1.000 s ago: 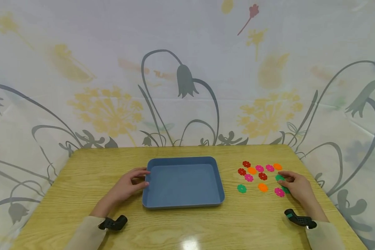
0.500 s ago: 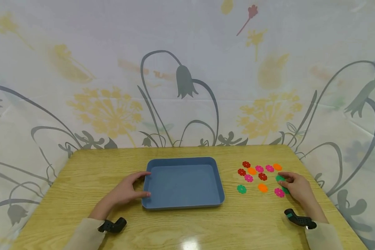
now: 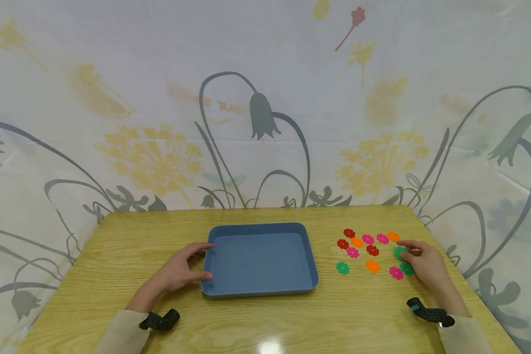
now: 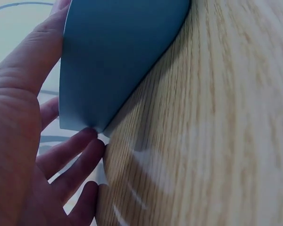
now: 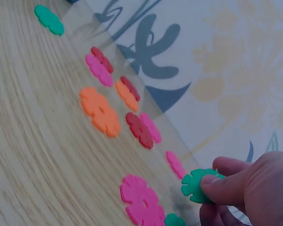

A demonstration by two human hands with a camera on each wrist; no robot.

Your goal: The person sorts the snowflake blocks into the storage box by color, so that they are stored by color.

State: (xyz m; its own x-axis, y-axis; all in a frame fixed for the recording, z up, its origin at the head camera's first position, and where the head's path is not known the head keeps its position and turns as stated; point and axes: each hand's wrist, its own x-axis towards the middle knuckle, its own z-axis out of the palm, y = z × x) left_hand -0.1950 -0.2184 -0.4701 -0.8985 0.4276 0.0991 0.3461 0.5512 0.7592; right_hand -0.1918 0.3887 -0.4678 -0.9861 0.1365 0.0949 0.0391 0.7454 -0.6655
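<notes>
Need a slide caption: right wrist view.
Right hand pinches a green flower-shaped disc; more discs, pink, orange, red and green, lie on the table.

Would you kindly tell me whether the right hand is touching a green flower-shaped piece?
Touching. The right wrist view shows the right hand holding one green piece, its thumb lying across the piece's face.

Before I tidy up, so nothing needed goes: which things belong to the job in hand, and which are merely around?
In the job:
green disc, pinched by the right hand
blue tray, touched by the left hand
probably the other discs

Merely around:
patterned backdrop
black wrist devices
</notes>
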